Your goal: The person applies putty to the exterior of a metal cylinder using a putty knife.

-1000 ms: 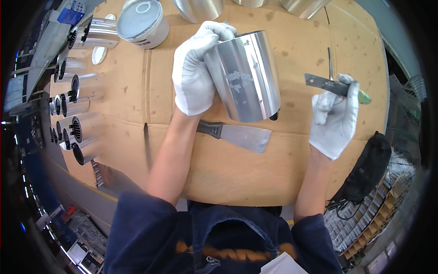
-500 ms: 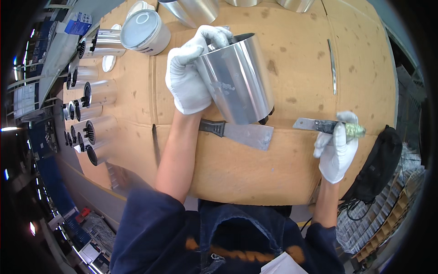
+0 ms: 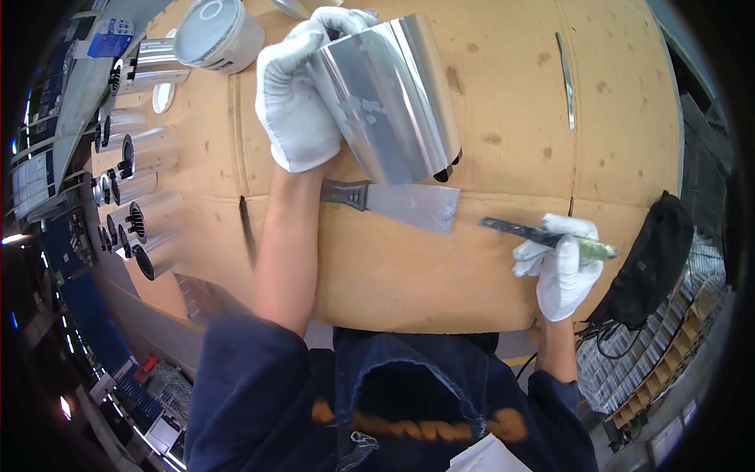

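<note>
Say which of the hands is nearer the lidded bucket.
Left. In view, the left hand is close to the lidded bucket's lower right; the right hand is far off, lower right.

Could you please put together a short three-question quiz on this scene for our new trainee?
1. Multiple choice: what colour is the handle end of the tool in the right hand? A) red B) green C) yellow
2. True or false: the left hand holds a shiny metal cylinder.
3. Fill in the blank: from the person's viewpoint, the white bucket stands to the ____ of that metal cylinder.

Key: 1. B; 2. True; 3. left
</note>
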Available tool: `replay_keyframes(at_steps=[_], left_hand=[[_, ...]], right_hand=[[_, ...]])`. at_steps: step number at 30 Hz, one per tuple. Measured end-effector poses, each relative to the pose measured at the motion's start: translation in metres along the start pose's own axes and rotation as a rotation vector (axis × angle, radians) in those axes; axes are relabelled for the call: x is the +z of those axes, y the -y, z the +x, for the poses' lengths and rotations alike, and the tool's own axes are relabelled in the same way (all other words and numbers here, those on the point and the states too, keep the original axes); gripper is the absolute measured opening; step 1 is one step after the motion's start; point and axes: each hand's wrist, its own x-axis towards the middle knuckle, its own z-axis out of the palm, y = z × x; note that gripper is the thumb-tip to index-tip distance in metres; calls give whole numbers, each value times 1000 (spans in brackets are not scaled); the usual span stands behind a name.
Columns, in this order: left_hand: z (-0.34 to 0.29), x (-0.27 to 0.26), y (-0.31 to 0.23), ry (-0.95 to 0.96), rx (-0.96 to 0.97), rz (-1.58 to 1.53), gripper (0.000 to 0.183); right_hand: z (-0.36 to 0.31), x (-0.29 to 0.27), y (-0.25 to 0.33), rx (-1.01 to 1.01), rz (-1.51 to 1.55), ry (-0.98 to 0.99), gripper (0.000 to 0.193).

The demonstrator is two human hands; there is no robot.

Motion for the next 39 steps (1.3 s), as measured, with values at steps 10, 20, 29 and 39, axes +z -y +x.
replay_keyframes(at_steps=[10,20,29,39], left_hand=[[-3,16,4,-76,-2,20,30],[-4,9,1,-166,-98,-27,39],[-19,-10,17,-221,340,561,22],[-13,-11,15,-80,443,701,29]], right_hand=[[-3,10,-4,57,-41,90,22],[-3,13,-4,104,-49,118,21],[2,12,2,76,-59,76,31],[30,13,13,-253,389,-132,31]])
